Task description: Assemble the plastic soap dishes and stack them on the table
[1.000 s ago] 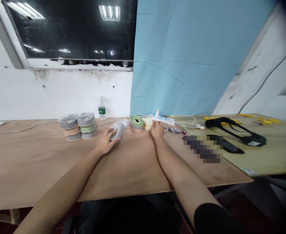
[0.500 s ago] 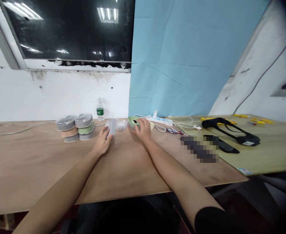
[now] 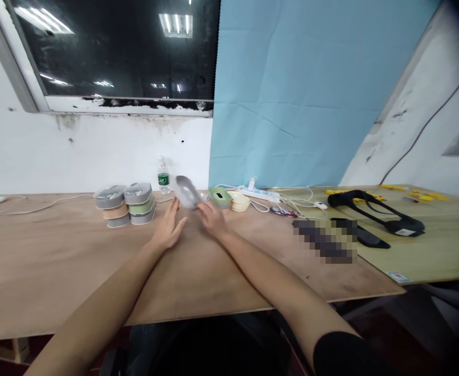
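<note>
A grey oval, shallow lid-like piece point(image 3: 187, 193) is tilted up above the table, blurred by motion. Gripping its right-hand lower edge is my right hand point(image 3: 213, 219). My left hand point(image 3: 167, 228) is just below and left of the piece, fingers stretched out and thumb apart, holding nothing. Behind my right hand stands a green oval container point(image 3: 220, 197) with a dark slot in its top. Beside it on the right is a stack of cream oval pieces point(image 3: 238, 201). Something clear shows partly behind the grey piece.
Two stacks of oval boxes stand at left: one grey and orange point(image 3: 115, 214), one grey and green point(image 3: 141, 209). Behind are a water bottle point(image 3: 163, 180) and a power strip point(image 3: 262, 195) with cables. A black strap-like frame point(image 3: 386, 214) lies at right.
My right hand has left the green container and moved left to the grey piece, which is now raised and tilted. My left hand has let go of the grey piece.
</note>
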`<move>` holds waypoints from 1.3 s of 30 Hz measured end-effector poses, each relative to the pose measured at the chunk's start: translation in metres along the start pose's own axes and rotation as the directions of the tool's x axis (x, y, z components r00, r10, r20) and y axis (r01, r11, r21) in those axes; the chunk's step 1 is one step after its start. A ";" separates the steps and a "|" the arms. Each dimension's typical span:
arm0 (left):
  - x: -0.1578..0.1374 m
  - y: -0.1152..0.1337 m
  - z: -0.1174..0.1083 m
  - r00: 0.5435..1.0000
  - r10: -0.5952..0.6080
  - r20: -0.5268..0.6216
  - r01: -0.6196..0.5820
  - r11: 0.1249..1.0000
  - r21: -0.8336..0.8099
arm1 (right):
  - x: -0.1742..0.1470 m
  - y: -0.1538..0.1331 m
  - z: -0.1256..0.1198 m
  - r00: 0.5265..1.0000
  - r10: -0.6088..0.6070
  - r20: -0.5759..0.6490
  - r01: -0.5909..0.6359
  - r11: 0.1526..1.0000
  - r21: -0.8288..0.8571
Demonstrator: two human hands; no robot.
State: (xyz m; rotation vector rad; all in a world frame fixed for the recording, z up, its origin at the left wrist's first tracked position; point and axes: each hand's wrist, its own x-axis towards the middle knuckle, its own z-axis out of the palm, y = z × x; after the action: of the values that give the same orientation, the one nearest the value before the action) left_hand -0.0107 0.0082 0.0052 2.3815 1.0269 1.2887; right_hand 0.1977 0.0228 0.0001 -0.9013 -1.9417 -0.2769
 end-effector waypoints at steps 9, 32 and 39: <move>-0.001 -0.011 0.004 0.995 -0.100 -0.005 0.100 0.994 0.036 | -0.007 0.068 -0.035 0.895 0.302 -0.327 -0.377 0.905 -0.197; 0.011 -0.023 -0.037 0.947 -0.010 -0.320 0.189 0.825 0.532 | -0.012 0.081 -0.026 0.884 0.388 -0.260 -0.459 0.827 -0.324; 0.010 -0.047 -0.068 0.896 -0.059 -0.440 0.343 0.721 0.602 | -0.014 0.085 -0.023 0.884 0.414 -0.217 -0.467 0.813 -0.348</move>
State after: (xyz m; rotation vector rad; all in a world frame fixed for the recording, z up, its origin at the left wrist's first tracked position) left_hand -0.0835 0.0416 0.0268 2.3757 2.1400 1.5335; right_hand 0.2757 0.0639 -0.0136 -1.5311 -1.5166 -0.4448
